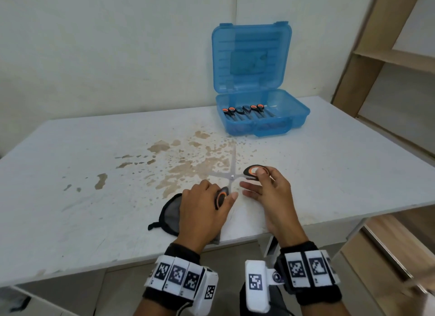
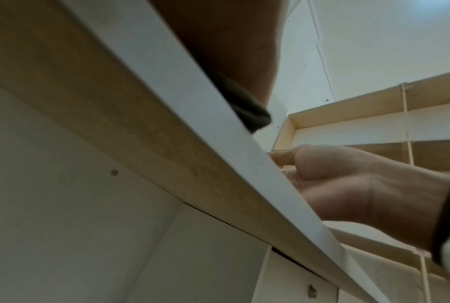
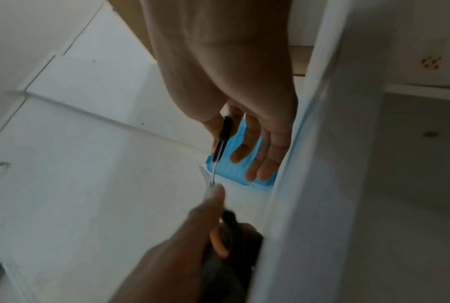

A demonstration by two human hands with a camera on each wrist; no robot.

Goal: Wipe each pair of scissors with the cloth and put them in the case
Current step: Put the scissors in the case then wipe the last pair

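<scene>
Scissors [image 1: 231, 176] lie spread wide near the worktop's [image 1: 70, 150] front edge, left hand [image 1: 203, 206] gripping one handle, right hand [image 1: 266, 186] pinching the other. Blades look exposed; a slip could nick fingers. Cloth [image 1: 170, 215] sits under the left hand, case [image 1: 261, 117] open at the back edge.

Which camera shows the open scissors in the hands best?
The head view: the scissors lie spread wide, one handle in each hand. The right wrist view catches only an edge-on handle and blade; the left wrist view shows none of them.
</scene>
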